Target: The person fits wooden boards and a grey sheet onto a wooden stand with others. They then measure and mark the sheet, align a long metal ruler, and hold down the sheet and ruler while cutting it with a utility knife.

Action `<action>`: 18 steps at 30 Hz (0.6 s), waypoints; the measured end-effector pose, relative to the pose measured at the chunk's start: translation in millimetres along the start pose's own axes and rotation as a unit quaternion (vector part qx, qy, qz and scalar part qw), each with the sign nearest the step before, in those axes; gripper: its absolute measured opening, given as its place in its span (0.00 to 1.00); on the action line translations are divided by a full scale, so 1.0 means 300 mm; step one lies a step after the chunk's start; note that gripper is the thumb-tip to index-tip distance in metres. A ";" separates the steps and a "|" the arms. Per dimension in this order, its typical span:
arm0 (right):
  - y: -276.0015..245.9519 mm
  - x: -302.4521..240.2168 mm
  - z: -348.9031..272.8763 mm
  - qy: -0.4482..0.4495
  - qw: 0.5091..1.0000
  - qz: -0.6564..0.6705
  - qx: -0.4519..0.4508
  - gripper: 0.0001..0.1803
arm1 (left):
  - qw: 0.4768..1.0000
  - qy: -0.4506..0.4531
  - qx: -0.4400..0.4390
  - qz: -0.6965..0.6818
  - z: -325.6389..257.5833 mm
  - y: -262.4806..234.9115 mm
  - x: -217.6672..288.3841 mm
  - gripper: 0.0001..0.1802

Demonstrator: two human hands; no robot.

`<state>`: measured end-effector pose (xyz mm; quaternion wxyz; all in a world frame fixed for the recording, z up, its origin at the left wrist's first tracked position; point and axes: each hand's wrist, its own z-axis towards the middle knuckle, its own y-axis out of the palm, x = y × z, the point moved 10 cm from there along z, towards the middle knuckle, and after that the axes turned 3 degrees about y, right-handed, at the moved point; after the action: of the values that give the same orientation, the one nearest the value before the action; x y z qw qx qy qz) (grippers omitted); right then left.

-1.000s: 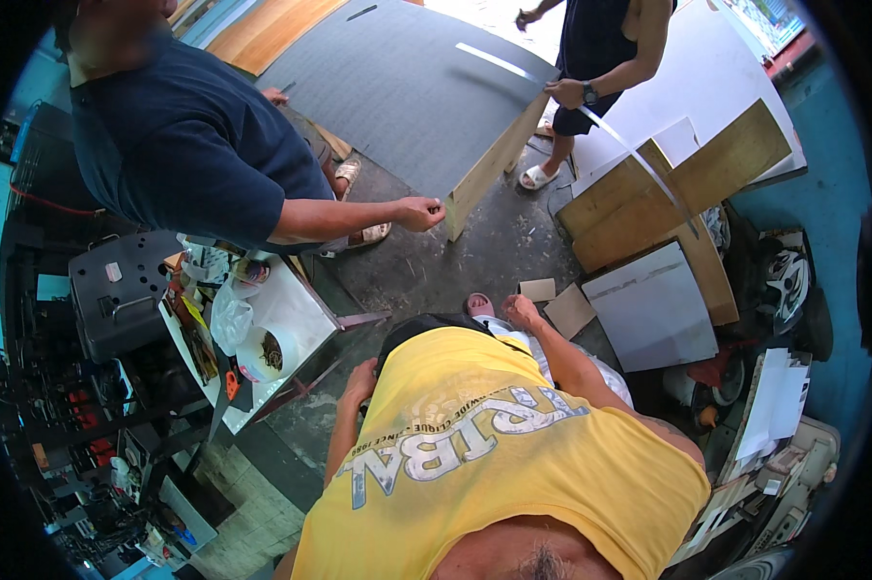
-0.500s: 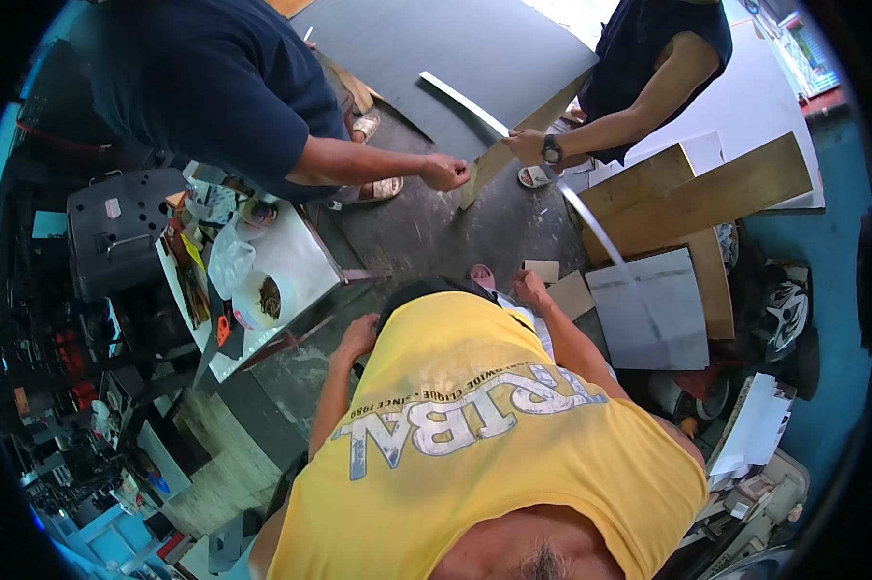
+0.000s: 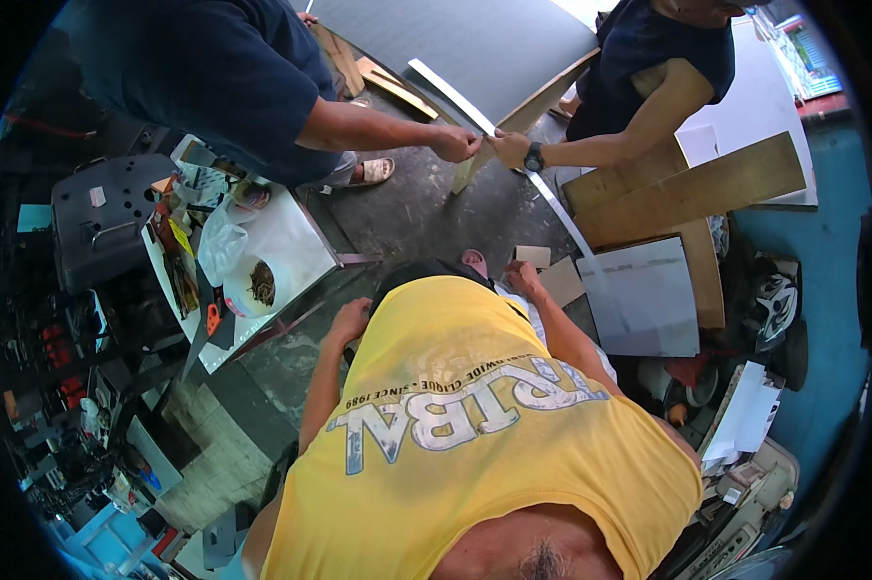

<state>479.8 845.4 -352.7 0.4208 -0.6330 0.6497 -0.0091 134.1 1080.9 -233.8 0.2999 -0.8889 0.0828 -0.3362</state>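
Observation:
My left hand (image 3: 353, 319) hangs beside my hip, partly covered by my body. Its fingers are hidden. At the front right of my waist is my right hand (image 3: 523, 278), fingers curled in; whatever may be inside does not show. White material (image 3: 540, 324) lies along that forearm, close to the hand. Ahead of me, one person's hand (image 3: 455, 143) reaches from the left to the edge of a large grey panel (image 3: 455, 39). Another person's hand (image 3: 509, 149), with a wristwatch above it, holds a long pale strip (image 3: 559, 215) that slants across the panel.
To the left, a white table (image 3: 305, 237) bears a bowl (image 3: 249, 290), a plastic bag (image 3: 223, 242) and an orange-handled saw (image 3: 210, 324). Brown boards (image 3: 706, 198) and a pale panel (image 3: 641, 300) lean at the right. Cardboard pieces (image 3: 559, 280) lie near my right hand.
The pale strip has shifted left and nearer the panel's corner, along with the watch-wearing person's hand. The other person's hand has moved slightly up and right. My hands keep about the same pose.

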 end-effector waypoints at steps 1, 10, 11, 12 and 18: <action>0.008 -0.022 -0.007 -0.019 1.000 0.011 -0.011 0.16 | 1.000 0.014 0.002 -0.003 0.000 -0.008 0.009 0.19; -0.007 -0.052 -0.054 0.010 0.999 -0.042 0.021 0.17 | 0.998 0.046 0.030 0.027 0.011 -0.066 0.025 0.17; -0.002 -0.048 -0.055 0.012 0.999 -0.036 0.016 0.17 | 0.998 0.040 0.026 0.027 0.013 -0.065 0.018 0.17; -0.005 -0.033 -0.055 0.031 0.999 -0.036 0.021 0.17 | 0.998 0.042 0.026 0.031 0.014 -0.066 0.018 0.17; -0.002 -0.035 -0.053 0.002 0.999 -0.040 0.035 0.17 | 0.999 0.030 0.012 0.033 0.017 -0.051 0.006 0.17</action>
<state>469.8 845.7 -336.6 0.4404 -0.6434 0.6241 -0.0500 138.1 1095.0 -226.9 0.3191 -0.8716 0.1168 -0.3532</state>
